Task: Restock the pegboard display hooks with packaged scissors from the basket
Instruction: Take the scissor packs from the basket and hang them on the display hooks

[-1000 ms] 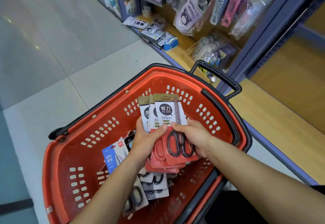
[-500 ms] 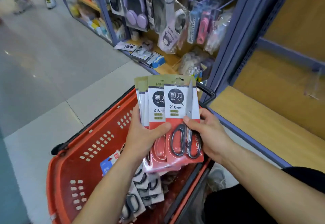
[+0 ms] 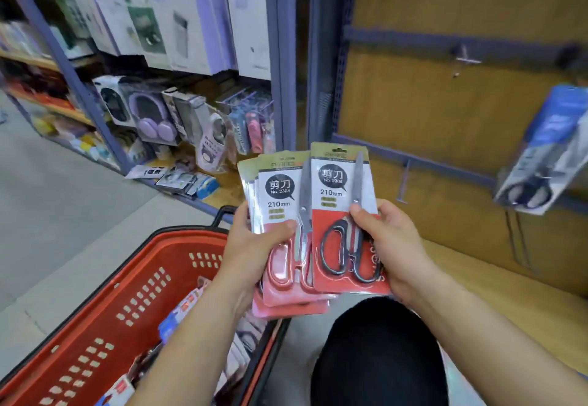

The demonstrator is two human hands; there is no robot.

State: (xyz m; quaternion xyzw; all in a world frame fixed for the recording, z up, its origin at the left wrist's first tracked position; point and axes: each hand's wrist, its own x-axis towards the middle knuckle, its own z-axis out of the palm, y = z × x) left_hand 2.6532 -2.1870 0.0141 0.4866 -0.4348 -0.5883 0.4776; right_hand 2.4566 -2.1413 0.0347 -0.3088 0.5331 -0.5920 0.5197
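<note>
In the head view, the left hand (image 3: 251,246) is gripping a fanned stack of scissor packs (image 3: 280,195), thumb lying across the front card and fingers curling behind; the right hand (image 3: 391,246) is pinching a single scissor pack (image 3: 340,182) with black handles, thumb on its face, fingers behind; this pack is overlapping the stack's right edge; both are being held up in front of the pegboard (image 3: 445,119), above the right rim of the red basket (image 3: 95,326), which is holding more packs; a bare hook (image 3: 402,182) is sticking out just right of the single pack; a second hook (image 3: 463,58) is sitting higher; a blurred blue pack (image 3: 541,151) is hanging at the right.
</note>
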